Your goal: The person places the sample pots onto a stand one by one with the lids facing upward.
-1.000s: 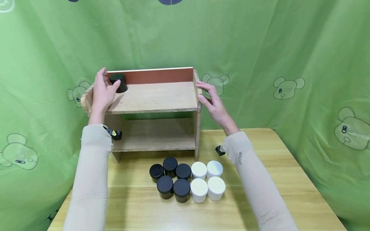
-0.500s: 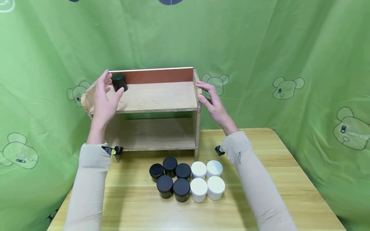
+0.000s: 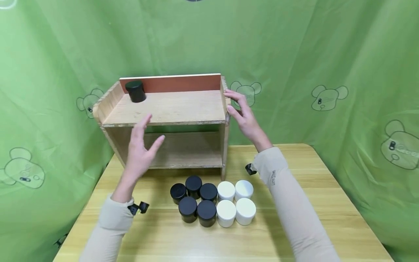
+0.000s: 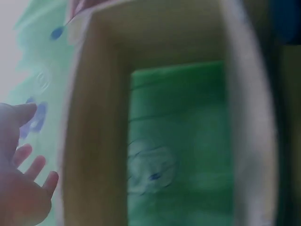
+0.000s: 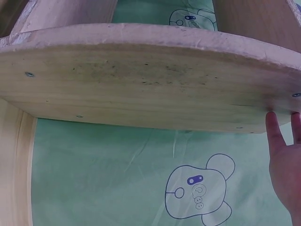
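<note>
A two-tier wooden shelf (image 3: 183, 109) stands at the back of the table, with a reddish back board along its top. One black jar (image 3: 136, 91) sits upright on the top tier, in the back left corner. My left hand (image 3: 140, 154) hangs in front of the shelf, thumb and fingers spread, holding nothing; the left wrist view also shows those fingers (image 4: 36, 167) apart from the wood. My right hand (image 3: 245, 118) rests its fingertips on the shelf's right side panel (image 5: 155, 84), near the top.
Several lidded black jars (image 3: 207, 213) and white jars (image 3: 226, 213) stand grouped on the table (image 3: 311, 203) before the shelf, black to the left, white to the right. A green curtain (image 3: 288, 54) with bear outlines hangs behind and at both sides.
My left hand has come away from the black jar on the top tier, moving down and toward me. The jar stays in the corner. The right hand keeps its place on the side panel.
</note>
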A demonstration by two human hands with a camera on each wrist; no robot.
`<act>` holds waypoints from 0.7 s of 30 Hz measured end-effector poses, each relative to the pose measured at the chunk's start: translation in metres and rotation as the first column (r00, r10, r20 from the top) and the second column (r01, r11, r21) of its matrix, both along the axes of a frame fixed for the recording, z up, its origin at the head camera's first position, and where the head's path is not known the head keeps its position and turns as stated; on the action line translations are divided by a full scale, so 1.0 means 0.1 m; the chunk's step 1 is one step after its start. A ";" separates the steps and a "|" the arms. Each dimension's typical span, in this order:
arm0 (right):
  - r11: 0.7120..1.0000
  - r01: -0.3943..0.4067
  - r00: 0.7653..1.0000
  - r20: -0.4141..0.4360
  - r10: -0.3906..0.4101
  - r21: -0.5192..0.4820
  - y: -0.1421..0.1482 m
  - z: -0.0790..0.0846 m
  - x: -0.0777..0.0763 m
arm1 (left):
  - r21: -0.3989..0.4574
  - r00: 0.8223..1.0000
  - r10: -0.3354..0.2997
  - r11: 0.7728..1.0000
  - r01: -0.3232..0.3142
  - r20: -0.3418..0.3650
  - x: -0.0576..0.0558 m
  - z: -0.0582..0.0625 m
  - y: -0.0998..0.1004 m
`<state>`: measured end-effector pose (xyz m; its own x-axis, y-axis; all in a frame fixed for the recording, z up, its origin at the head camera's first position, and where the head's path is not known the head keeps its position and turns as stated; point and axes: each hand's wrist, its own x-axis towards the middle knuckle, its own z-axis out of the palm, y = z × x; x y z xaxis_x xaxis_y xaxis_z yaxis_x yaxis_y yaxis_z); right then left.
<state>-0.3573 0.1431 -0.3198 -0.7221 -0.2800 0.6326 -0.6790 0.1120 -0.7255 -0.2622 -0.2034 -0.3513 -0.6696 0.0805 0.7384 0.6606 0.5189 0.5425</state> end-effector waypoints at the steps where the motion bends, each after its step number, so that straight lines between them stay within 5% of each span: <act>1: 1.000 0.002 1.000 0.002 -0.002 -0.002 0.00 0.00 0.00 | -0.014 1.000 -0.011 1.000 0.011 0.006 0.03 -0.07 0.03; 10: 1.000 -0.007 1.000 0.003 0.007 0.001 -0.02 0.02 0.02 | -0.097 0.985 -0.087 0.990 0.102 0.146 0.24 -0.64 0.11; 21: 1.000 0.003 1.000 -0.005 -0.003 -0.010 0.00 0.02 0.03 | -0.102 0.921 -0.112 0.982 0.160 0.374 0.39 -1.22 0.05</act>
<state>-0.3545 0.1429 -0.3177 -0.7199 -0.2719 0.6386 -0.6821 0.1071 -0.7234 -0.2235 -0.1980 -0.4730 -0.8662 0.2676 0.4220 0.4986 0.5195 0.6939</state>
